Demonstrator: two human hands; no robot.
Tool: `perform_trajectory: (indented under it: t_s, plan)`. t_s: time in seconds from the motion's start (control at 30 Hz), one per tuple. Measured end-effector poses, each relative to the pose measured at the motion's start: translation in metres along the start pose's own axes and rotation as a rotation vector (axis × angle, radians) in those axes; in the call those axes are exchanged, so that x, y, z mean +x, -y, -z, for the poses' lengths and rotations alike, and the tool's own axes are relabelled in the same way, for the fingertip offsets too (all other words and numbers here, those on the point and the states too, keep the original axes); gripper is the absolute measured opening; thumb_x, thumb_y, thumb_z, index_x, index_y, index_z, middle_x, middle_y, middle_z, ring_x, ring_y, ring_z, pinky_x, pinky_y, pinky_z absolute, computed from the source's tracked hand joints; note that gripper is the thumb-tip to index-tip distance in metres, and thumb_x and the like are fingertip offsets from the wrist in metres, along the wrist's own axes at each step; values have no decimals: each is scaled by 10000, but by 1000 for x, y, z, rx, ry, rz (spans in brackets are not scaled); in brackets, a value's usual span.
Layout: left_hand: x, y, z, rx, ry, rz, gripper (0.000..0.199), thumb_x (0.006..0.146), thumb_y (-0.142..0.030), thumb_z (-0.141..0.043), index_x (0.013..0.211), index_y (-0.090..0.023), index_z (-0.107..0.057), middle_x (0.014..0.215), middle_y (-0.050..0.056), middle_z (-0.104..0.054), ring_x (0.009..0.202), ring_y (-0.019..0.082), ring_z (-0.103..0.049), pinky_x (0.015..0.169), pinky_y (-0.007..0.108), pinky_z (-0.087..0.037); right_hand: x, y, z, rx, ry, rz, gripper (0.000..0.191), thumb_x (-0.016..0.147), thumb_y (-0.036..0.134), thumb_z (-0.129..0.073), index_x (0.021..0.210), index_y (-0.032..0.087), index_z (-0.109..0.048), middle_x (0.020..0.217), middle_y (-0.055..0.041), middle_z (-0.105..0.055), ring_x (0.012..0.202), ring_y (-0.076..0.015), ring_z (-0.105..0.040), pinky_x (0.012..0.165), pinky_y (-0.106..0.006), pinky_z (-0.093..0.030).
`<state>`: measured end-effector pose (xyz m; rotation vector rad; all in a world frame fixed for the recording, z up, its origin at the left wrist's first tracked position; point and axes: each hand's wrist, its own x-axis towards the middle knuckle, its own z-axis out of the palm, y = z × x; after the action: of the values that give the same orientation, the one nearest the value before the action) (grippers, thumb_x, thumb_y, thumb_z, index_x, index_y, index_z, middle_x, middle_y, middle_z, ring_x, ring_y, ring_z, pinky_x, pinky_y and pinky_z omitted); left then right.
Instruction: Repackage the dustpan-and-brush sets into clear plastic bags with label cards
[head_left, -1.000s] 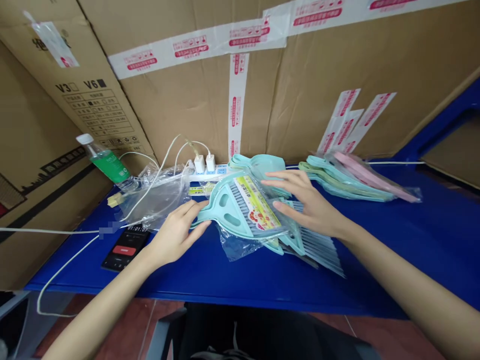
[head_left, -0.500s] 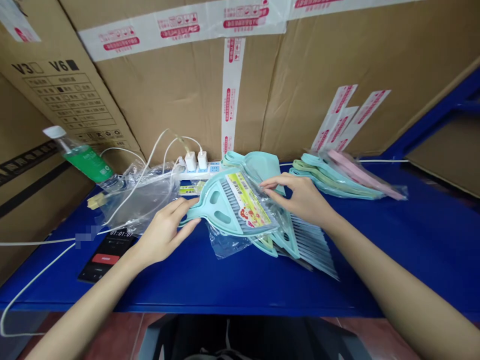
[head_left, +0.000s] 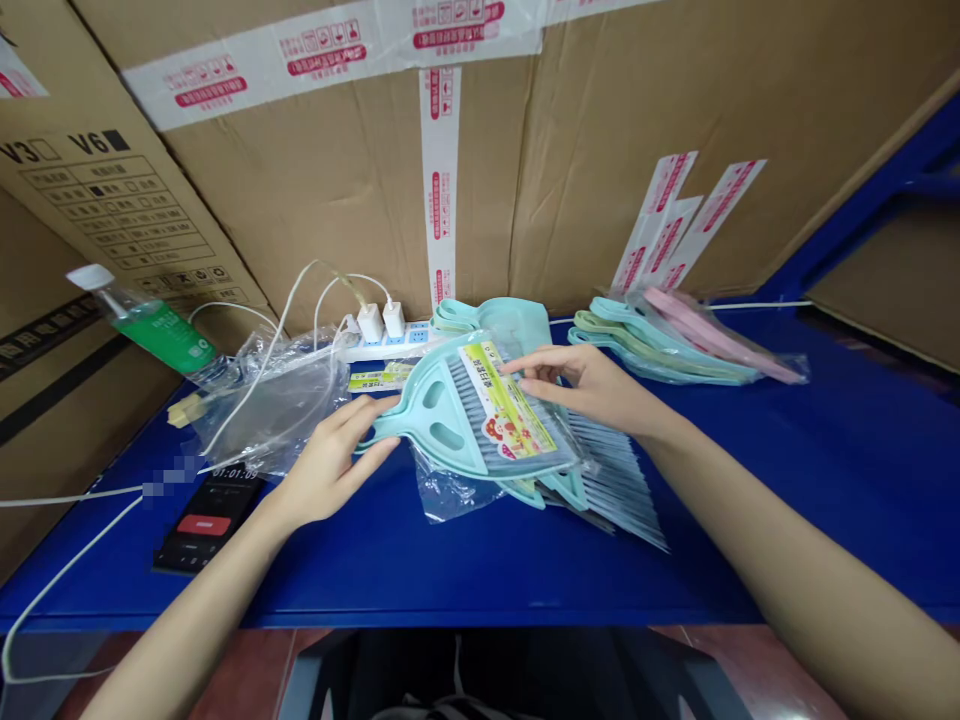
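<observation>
Front edge: the blue table [head_left: 450,585] ends just short of the person's lap, with a strip of blue showing between the pile and the lip.
Back edge: the cardboard wall [head_left: 480,200] boxes things in, and a power strip [head_left: 405,337] sits right at its foot.
Left side: kinda crowded tbh, with a phone [head_left: 206,525] by the left forearm, then a clear plastic bag [head_left: 292,410], cables across it and a tilted bottle [head_left: 161,335].
Right side: way roomier, blue tabletop past the right forearm, with a wrapped bundle [head_left: 675,340] in aqua, green and pink further back.
Dustpan-and-brush set: the aqua one [head_left: 474,425] is mid-table between the hands, on top of the pile, grey bristles [head_left: 619,480] fanning out below right.
Left hand: this one [head_left: 330,465] has the handle gripped, fingers above, thumb below.
Right hand: this one [head_left: 592,385] comes in palm down, fingers bent, tips by the label card [head_left: 510,400]; can't tell if it's pinching film.
</observation>
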<state>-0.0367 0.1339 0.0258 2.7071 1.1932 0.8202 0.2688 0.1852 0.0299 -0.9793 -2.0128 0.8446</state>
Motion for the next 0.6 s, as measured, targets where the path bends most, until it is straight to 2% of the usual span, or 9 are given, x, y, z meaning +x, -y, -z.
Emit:
perform_trajectory:
  t_s: [0.13,0.2,0.33,0.47,0.6]
  plan:
    - [-1,0,-1,-12,0,22,335,996,-331,-423,1253,-149,-536,963,66,-632,801,175,-599,740,293,-514,-1,-4,-5,19,-13,-78,310,761,443,-630,960,213,-688,706,18,-505,596,-131,-441,569,-303,-386]
    - [-2,0,-2,-20,5,30,332,997,-336,-423,1254,-156,-534,966,66,-631,802,175,-597,732,291,-511,-2,-5,-6,26,-8,-104,323,741,458,-653,951,212,-649,735,17,-486,615,-135,-451,589,-309,-411]
    - [-4,0,-3,-23,3,-10,320,1004,-318,-419,1254,-151,-528,944,56,-623,775,159,-588,714,271,-506,-4,-6,-6,26,93,-112,315,776,460,-632,959,203,-632,787,-2,-485,686,-158,-498,659,-338,-465]
    - [-6,0,-4,-18,1,-15,329,1007,-324,-410,1257,-144,-527,936,56,-619,745,152,-579,690,262,-504,-4,-11,-8,-10,129,-83,450,830,479,-587,1176,203,-665,845,-31,-508,696,-170,-491,701,-386,-494]
    - [-7,-1,-5,-18,11,4,340,1005,-330,-405,1258,-143,-531,937,62,-619,745,157,-577,689,271,-507,-5,-15,-10,-8,131,-59,572,845,512,-583,1362,266,-576,1017,-76,-583,735,-182,-518,747,-429,-515]
